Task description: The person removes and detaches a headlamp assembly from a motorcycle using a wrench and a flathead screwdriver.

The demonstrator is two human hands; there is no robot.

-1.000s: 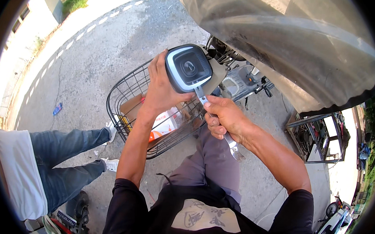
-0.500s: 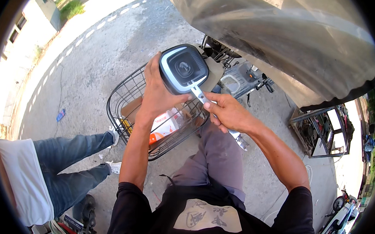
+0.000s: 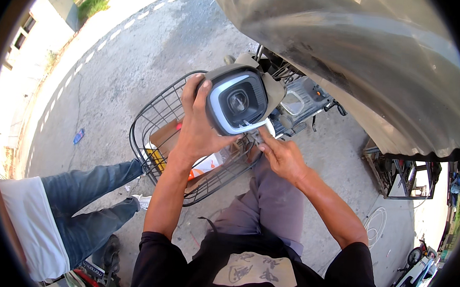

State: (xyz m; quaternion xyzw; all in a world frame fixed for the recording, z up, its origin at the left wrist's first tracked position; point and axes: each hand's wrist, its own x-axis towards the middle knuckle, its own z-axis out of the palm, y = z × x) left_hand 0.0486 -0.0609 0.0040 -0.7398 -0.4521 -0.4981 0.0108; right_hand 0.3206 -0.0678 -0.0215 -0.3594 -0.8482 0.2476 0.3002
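A headlight (image 3: 238, 101) with a dark square lens and a pale trim ring faces me above the basket. My left hand (image 3: 196, 123) is wrapped round its left side, fingertips over the top corner and thumb under the bottom edge. At its lower right corner my right hand (image 3: 283, 155) is closed, index finger extended against the rim. A silver metal hand tool (image 3: 271, 127) shows at those fingers; most of it is hidden, so its exact kind is unclear. The back of the headlight is out of sight.
Below my left arm, a black wire basket (image 3: 164, 106) holds a cardboard box and an orange-and-white package (image 3: 206, 165). A translucent sheet (image 3: 348, 61) hangs at upper right, near a grey vehicle part (image 3: 293, 102). Another person's jeans (image 3: 89, 193) are at left; a metal frame (image 3: 405, 176) stands right.
The headlight now appears tilted, slightly lower and to the right. My right hand has shifted to its lower corner, and the silver tool, plainly visible before, is mostly hidden.
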